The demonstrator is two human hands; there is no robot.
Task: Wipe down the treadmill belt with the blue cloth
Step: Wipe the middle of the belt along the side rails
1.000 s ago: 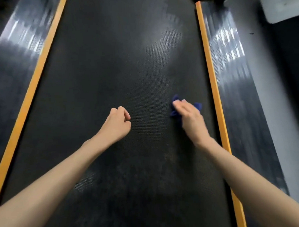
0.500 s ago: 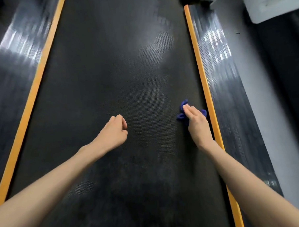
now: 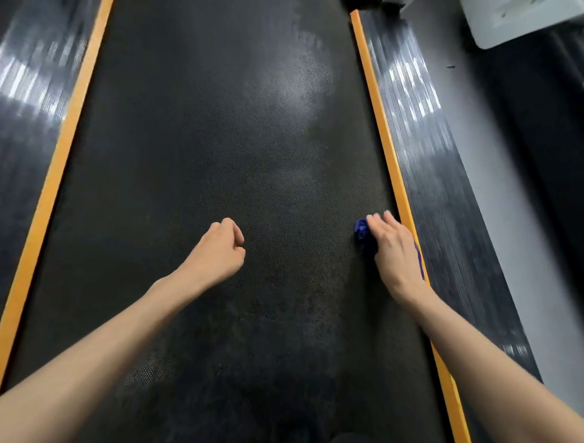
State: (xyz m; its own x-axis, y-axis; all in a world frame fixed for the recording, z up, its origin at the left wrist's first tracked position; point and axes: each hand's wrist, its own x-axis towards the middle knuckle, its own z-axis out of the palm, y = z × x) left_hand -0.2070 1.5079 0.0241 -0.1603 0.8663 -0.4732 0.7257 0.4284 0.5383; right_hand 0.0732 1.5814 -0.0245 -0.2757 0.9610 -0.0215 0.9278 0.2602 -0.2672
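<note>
The black textured treadmill belt [image 3: 220, 140] fills the middle of the head view. My right hand [image 3: 397, 250] presses flat on the blue cloth [image 3: 363, 240] at the belt's right edge, beside the orange strip. Most of the cloth is hidden under the palm; a bit shows at the left of the fingers and a thin fringe at the right. My left hand [image 3: 218, 253] rests on the belt's middle as a closed fist, holding nothing.
Orange strips [image 3: 386, 143] [image 3: 53, 178] border the belt on both sides, with ribbed black side rails [image 3: 425, 155] outside them. Grey floor [image 3: 503, 192] lies to the right, and a white housing [image 3: 522, 7] sits at the top right.
My right hand has slid the cloth rightward and toward me, up to the orange strip. The left fist has stayed in about the same spot on the belt.
</note>
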